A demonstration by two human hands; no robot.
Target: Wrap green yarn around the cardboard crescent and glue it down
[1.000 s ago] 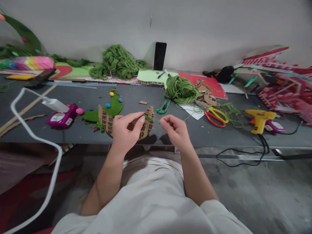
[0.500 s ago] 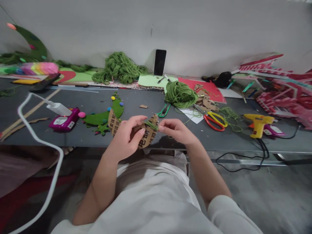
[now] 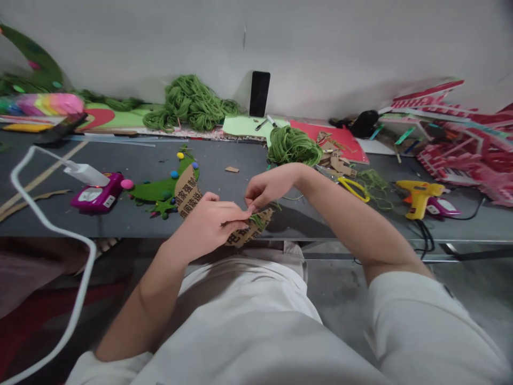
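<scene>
My left hand is closed on a curved piece of printed cardboard, held over the table's front edge. Green yarn is wound around the cardboard near its right end. My right hand pinches at the yarn just above the cardboard, its fingertips meeting those of my left hand. A ball of green yarn lies beyond my right hand. Behind the cardboard's left end rests a green crescent ornament with coloured pompoms.
A purple device with a white plug stands left. Yellow-handled scissors, a yellow glue gun and pink-red pieces lie right. A phone leans on the wall beside a heap of green yarn.
My right hand has moved from the cardboard's right side up and over to its top, beside my left fingers. The view has shifted slightly.
</scene>
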